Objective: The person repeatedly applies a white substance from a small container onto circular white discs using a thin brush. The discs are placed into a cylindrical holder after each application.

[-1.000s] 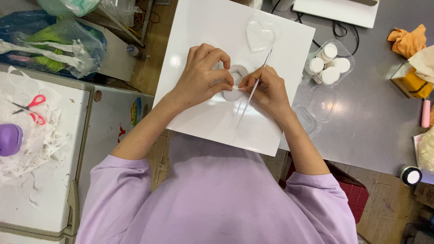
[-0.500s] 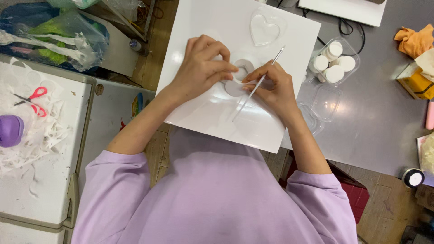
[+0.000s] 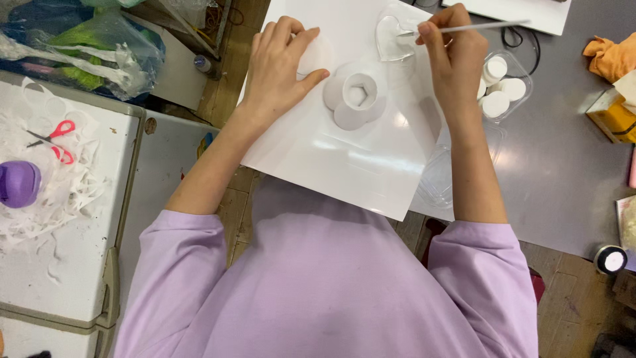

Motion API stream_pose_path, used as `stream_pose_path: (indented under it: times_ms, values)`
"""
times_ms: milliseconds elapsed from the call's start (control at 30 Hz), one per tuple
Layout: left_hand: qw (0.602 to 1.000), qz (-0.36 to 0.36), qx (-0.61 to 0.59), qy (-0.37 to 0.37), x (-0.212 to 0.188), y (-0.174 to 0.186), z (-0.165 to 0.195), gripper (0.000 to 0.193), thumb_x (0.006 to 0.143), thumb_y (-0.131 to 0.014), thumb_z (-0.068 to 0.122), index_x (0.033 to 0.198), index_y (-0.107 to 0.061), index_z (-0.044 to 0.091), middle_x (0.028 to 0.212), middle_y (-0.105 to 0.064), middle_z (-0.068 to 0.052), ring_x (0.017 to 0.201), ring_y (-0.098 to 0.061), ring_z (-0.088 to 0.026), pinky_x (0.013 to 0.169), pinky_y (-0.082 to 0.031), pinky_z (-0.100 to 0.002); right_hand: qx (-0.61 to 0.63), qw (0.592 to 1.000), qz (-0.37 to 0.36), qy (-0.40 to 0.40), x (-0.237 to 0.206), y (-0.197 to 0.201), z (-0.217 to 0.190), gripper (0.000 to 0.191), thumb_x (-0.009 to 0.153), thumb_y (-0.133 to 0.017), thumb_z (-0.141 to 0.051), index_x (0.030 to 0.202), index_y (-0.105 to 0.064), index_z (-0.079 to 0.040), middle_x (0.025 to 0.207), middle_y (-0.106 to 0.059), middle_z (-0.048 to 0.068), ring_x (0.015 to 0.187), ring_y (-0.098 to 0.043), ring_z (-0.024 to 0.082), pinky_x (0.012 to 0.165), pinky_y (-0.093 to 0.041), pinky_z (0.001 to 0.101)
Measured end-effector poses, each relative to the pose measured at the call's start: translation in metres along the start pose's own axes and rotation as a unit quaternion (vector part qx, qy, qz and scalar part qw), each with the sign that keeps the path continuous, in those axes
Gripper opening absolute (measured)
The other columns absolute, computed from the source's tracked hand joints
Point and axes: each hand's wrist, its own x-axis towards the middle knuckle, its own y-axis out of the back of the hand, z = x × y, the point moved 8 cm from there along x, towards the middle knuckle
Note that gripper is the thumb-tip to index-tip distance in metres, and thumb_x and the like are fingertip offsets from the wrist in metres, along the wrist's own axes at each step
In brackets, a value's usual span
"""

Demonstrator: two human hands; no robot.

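A white board [image 3: 344,159] lies on the grey table. On it sits a small white paper flower [image 3: 356,97] with round petals and a raised ring in its middle. My left hand [image 3: 281,59] rests flat on the board just left of the flower, thumb touching a petal. My right hand [image 3: 454,56] holds a thin white brush [image 3: 474,28], with its tip in a clear heart-shaped dish [image 3: 392,38] at the board's far edge.
A clear tub of white round pieces [image 3: 498,86] stands right of the board. An orange cloth [image 3: 608,54] and a yellow box [image 3: 613,116] lie at far right. On the left, a white surface holds red scissors [image 3: 54,140], paper scraps and a purple punch [image 3: 18,182].
My right hand has lifted the brush away from the flower and moved it up to the heart-shaped dish. My left hand has slid left, uncovering the flower.
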Motion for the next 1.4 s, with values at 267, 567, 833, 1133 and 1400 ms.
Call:
stream_pose_path:
  times_ms: [267, 567, 833, 1133, 1400]
  values:
    - [0.989, 0.014, -0.108, -0.096, -0.023, -0.011, 0.061, 0.021, 0.087, -0.087, 0.023, 0.097, -0.073, 0.012, 0.114, -0.060, -0.002, 0.110, -0.056, -0.023, 0.097, -0.042, -0.039, 0.063, 0.997, 0.023, 0.036, -0.038, 0.014, -0.006, 0.022, 0.116, -0.073, -0.009, 0.106, -0.059, 0.004, 0.093, -0.073, 0.013, 0.078, -0.064, 0.011, 0.065, -0.046, 0.0222]
    - [0.989, 0.012, -0.119, -0.082, -0.024, -0.019, 0.058, 0.017, 0.090, -0.086, 0.022, 0.091, -0.072, 0.013, 0.111, -0.060, 0.002, 0.111, -0.056, -0.019, 0.095, -0.042, -0.037, 0.160, 0.983, -0.035, -0.088, -0.116, -0.003, 0.023, 0.020, 0.104, -0.072, -0.002, 0.099, -0.053, -0.005, 0.102, -0.075, 0.014, 0.091, -0.075, 0.017, 0.075, -0.055, 0.0234]
    - [0.989, 0.000, -0.124, -0.078, -0.025, -0.018, 0.057, 0.018, 0.090, -0.086, 0.021, 0.091, -0.071, 0.012, 0.111, -0.060, 0.001, 0.112, -0.057, -0.019, 0.096, -0.043, -0.037, 0.105, 0.988, -0.066, -0.091, -0.125, -0.016, 0.023, 0.026, 0.099, -0.079, -0.005, 0.091, -0.054, -0.004, 0.096, -0.077, 0.015, 0.066, -0.056, 0.011, 0.060, -0.044, 0.0219]
    - [0.988, 0.004, -0.082, -0.134, -0.011, -0.013, 0.056, 0.011, 0.085, -0.079, 0.006, 0.087, -0.071, 0.012, 0.108, -0.067, 0.002, 0.103, -0.063, -0.011, 0.108, -0.042, -0.051, 0.179, 0.981, -0.043, -0.059, -0.123, -0.011, 0.032, 0.020, 0.102, -0.074, -0.005, 0.096, -0.055, -0.005, 0.094, -0.075, 0.013, 0.067, -0.063, 0.009, 0.055, -0.042, 0.0197]
    - [0.999, -0.003, -0.033, 0.014, 0.001, 0.012, -0.017, 0.045, 0.084, -0.091, 0.025, 0.117, -0.070, 0.003, 0.118, -0.061, -0.011, 0.109, -0.059, -0.033, 0.094, -0.046, -0.045, 0.256, 0.959, 0.027, -0.117, -0.127, -0.009, 0.031, 0.030, 0.117, -0.054, -0.034, 0.120, -0.053, -0.004, 0.115, -0.073, 0.017, 0.080, -0.059, 0.011, 0.072, -0.050, 0.0235]
